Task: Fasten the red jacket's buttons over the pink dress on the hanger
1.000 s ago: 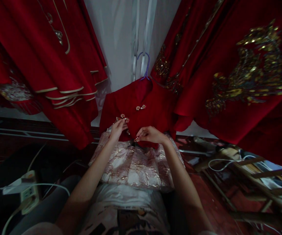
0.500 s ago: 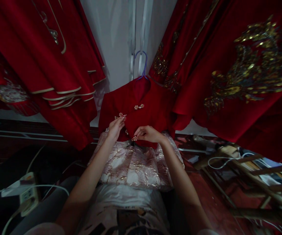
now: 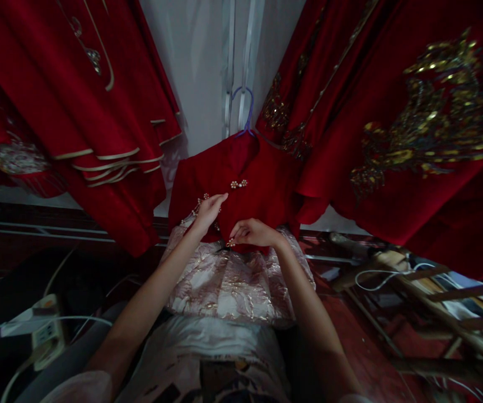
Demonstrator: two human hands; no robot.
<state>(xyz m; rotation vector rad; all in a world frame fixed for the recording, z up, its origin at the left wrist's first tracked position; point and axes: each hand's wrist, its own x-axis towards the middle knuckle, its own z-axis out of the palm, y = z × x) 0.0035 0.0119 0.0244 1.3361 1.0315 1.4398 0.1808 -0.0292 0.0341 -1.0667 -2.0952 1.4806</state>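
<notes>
A red jacket (image 3: pixel 266 196) hangs on a purple hanger (image 3: pixel 248 109), its lower edge reaching a pale pink brocade cloth (image 3: pixel 237 285) over my lap. A beaded flower clasp (image 3: pixel 239 184) joins its upper front. My left hand (image 3: pixel 211 212) lies against the jacket front with fingers stretched toward the right; beaded trim (image 3: pixel 197 208) shows beside it, partly hidden. Lower and to the right, my right hand (image 3: pixel 253 231) pinches a small beaded clasp (image 3: pixel 230 243) at the jacket's bottom edge.
Red garments with pale piping (image 3: pixel 115 134) hang at left, and one with gold sequins (image 3: pixel 426 117) at right. A white power strip (image 3: pixel 48 333) with cables is at lower left. At lower right stands a wooden frame (image 3: pixel 438 330) with a looped white cable (image 3: pixel 375 280).
My left hand has shifted right across the jacket front, away from the beaded flower it was touching. My right hand stays at the lower clasp, nearly unmoved.
</notes>
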